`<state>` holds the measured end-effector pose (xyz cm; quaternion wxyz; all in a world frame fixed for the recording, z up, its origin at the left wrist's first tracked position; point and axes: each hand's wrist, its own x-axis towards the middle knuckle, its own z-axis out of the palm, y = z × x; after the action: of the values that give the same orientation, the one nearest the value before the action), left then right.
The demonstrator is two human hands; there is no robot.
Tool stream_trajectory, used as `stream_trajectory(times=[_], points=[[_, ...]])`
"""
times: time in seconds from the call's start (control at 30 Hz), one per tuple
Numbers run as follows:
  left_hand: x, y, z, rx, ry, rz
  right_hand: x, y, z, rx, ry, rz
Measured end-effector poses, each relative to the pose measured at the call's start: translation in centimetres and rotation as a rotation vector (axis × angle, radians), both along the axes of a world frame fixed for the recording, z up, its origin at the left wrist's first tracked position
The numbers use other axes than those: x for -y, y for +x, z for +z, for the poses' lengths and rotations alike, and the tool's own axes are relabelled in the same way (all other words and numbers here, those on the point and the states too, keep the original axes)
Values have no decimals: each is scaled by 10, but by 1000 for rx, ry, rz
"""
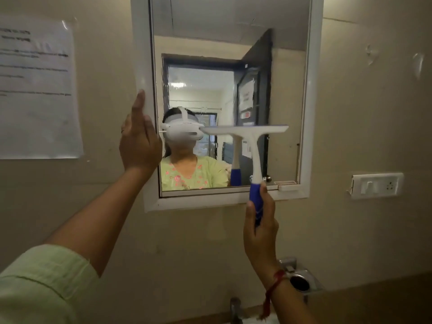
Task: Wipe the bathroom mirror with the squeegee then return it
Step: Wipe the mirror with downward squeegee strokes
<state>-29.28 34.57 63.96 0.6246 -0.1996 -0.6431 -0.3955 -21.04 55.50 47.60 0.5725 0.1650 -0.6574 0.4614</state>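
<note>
A white-framed bathroom mirror (287,78) hangs on the beige wall straight ahead. My right hand (260,220) grips the blue handle of a white squeegee (251,141), held upright. Its wide blade lies level against the glass at about mid-height, right of centre. My left hand (139,139) rests flat with fingers up against the left side of the mirror frame (142,54), holding nothing. The glass reflects a person in a green top and an open doorway.
A printed paper notice (37,87) is taped to the wall left of the mirror. A white switch plate with a socket (376,185) sits to the right. Below are a chrome wall fitting (300,280) and a tap (235,307).
</note>
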Motion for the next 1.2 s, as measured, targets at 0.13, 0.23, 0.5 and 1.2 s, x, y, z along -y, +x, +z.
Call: stream_trajectory(times=[0.13, 0.23, 0.5, 1.2], points=[[0, 0, 0, 1, -9, 4, 4, 9, -34, 40, 16, 28], [0, 0, 1, 14, -15, 12, 5, 8, -11, 28, -5, 34], [-3, 5, 1, 20, -3, 40, 10, 3, -26, 24, -13, 15], [-1, -1, 0, 16, 0, 41, 32, 15, -41, 113, -82, 17]])
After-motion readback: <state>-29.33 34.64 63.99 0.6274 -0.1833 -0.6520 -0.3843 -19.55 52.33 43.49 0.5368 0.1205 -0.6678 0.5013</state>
